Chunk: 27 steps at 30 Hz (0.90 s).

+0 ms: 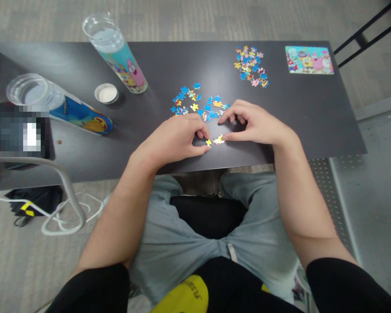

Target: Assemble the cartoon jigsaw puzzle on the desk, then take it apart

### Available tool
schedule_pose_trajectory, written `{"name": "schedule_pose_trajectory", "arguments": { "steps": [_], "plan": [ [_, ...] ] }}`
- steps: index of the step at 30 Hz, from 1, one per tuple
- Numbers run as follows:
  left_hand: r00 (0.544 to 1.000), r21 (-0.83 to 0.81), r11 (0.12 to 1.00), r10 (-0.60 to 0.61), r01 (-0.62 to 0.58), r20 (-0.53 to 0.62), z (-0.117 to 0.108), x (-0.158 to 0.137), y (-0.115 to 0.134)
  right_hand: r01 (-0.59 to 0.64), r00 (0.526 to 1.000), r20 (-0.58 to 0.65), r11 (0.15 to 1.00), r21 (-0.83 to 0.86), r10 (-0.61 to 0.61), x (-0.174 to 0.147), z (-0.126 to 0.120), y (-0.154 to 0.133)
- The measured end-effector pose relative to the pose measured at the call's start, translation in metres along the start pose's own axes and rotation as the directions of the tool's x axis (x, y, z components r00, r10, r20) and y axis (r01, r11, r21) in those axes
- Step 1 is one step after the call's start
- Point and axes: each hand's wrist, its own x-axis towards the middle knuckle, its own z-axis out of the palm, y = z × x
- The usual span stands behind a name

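Observation:
My left hand (pixel 179 137) is closed, with thumb and fingertips around a small yellow jigsaw piece (pixel 209 142) near the table's front edge. Just right of it lies a small cluster of pale yellow jigsaw pieces (pixel 219 140), a narrow gap apart. My right hand (pixel 252 124) has its thumb tip touching this cluster. Its index finger stretches away from the thumb to the table, and its other fingers curl in. Beyond my hands are scattered loose jigsaw pieces (pixel 194 107), mostly blue and yellow, some partly hidden by my hands.
A second pile of jigsaw pieces (pixel 250 65) and a cartoon picture card (pixel 309 60) lie at the back right of the dark table (pixel 313 117). On the left are an upright clear-topped tube (pixel 124 65), another tube (pixel 81 113), a round lid (pixel 107 94) and a blurred dark item (pixel 21 134).

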Motion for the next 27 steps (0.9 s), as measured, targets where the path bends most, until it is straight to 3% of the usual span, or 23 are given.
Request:
{"name": "schedule_pose_trajectory", "arguments": {
  "steps": [27],
  "plan": [
    [0.999, 0.033, 0.999, -0.031, 0.032, -0.025, 0.0056, 0.0033, 0.0087, -0.001, 1.000, -0.008, 1.000, -0.005, 0.001, -0.0011, 0.0018, -0.0006]
  ]
}}
